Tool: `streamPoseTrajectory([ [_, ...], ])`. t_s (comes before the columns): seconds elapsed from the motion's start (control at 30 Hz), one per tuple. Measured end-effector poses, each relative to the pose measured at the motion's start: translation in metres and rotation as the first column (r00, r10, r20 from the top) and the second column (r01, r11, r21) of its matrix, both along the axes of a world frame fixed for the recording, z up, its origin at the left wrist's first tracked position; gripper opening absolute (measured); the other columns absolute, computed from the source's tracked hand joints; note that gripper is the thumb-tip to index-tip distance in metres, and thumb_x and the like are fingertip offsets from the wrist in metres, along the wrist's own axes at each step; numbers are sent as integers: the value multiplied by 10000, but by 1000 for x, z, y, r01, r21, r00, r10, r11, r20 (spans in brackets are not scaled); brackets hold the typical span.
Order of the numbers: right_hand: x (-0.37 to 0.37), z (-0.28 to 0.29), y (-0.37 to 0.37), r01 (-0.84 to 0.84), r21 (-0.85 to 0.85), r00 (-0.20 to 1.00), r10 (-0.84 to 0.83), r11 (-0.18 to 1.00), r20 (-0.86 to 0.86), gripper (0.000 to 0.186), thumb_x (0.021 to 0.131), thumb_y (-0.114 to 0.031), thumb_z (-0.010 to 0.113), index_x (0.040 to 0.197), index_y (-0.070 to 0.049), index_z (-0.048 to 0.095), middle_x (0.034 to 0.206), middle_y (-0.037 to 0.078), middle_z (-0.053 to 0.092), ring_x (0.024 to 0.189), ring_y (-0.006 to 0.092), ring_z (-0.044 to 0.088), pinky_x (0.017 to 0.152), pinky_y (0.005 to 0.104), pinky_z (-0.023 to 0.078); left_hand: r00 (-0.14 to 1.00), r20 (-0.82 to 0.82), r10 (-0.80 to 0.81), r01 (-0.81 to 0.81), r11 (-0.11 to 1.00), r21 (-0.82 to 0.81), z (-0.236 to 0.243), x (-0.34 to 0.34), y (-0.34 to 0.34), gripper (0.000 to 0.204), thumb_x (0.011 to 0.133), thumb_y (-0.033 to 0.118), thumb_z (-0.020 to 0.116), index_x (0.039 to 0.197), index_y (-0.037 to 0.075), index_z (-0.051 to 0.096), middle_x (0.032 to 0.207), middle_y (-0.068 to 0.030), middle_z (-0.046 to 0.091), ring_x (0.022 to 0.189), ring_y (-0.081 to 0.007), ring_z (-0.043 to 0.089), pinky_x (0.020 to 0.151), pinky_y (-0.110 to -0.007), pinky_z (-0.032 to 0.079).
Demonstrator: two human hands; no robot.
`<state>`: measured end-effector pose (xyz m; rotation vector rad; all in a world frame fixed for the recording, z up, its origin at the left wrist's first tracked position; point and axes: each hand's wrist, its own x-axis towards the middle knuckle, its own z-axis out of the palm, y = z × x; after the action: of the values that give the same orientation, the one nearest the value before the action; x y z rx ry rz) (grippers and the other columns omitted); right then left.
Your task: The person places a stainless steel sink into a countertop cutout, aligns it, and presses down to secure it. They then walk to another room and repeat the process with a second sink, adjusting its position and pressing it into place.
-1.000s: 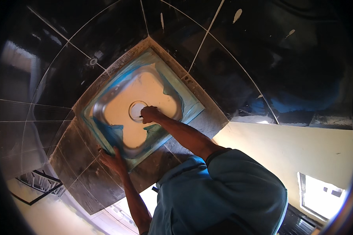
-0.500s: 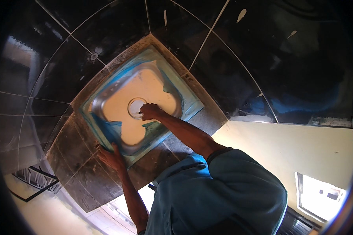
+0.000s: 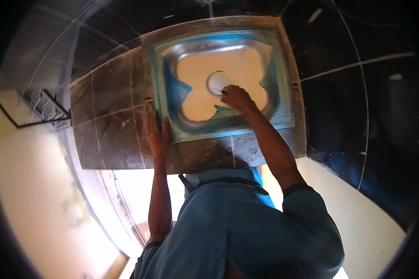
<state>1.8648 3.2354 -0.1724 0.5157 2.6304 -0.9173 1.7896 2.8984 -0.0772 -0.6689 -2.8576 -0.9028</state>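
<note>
A steel sink basin (image 3: 205, 111) is set in a dark tiled counter, its rim covered with torn blue protective film (image 3: 174, 90). Inside, at the middle of the basin floor, a round drain hole (image 3: 219, 83) shows pale. My right hand (image 3: 238, 98) reaches into the basin, fingers closed at the drain's lower right edge; whatever they pinch is too small and blurred to name. My left hand (image 3: 158, 138) rests beside the sink's near left corner, its fingers stretched out and thumb apart, holding nothing.
The tiled counter (image 3: 111, 121) extends left of the sink. Glossy black wall tiles (image 3: 330, 107) rise behind and to the right. A black metal frame (image 3: 42, 123) stands at the far left, beside a pale wall (image 3: 28, 186).
The whole view has turned, so the sink now appears squarer and further right. My right hand stays at the drain; my left hand remains by the near left corner.
</note>
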Motion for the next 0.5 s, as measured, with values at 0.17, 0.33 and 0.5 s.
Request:
streamPoseTrajectory([
  [0.17, -1, 5, 2, -38, 2, 999, 38, 999, 8, 404, 765, -369, 735, 995, -40, 691, 1026, 186, 696, 964, 361, 676, 850, 466, 523, 962, 269, 43, -119, 955, 272, 10, 17, -22, 364, 967, 190, 613, 1307, 62, 625, 1259, -180, 654, 1171, -320, 626, 1002, -402, 474],
  [0.33, -3, -7, 10, -72, -39, 997, 72, 997, -3, 446, 798, -419, 712, 1034, -41, 695, 1013, 210, 693, 959, 376, 676, 857, 476, 524, 997, 70, -17, 7, 989, 146, 3, 27, -29, 353, 957, 151, 615, 1296, 51, 612, 1293, -180, 629, 1177, -332, 605, 990, -430, 454],
  [0.5, -4, 35, -6, 34, 81, 996, -27, 996, -85, 369, 842, -356, 682, 1083, -77, 677, 1106, 155, 627, 1047, 355, 633, 876, 492, 517, 998, -60, 10, -5, 997, 80, 6, 52, -27, 390, 942, 174, 631, 1301, 27, 584, 1336, -189, 586, 1265, -358, 515, 1050, -490, 359],
])
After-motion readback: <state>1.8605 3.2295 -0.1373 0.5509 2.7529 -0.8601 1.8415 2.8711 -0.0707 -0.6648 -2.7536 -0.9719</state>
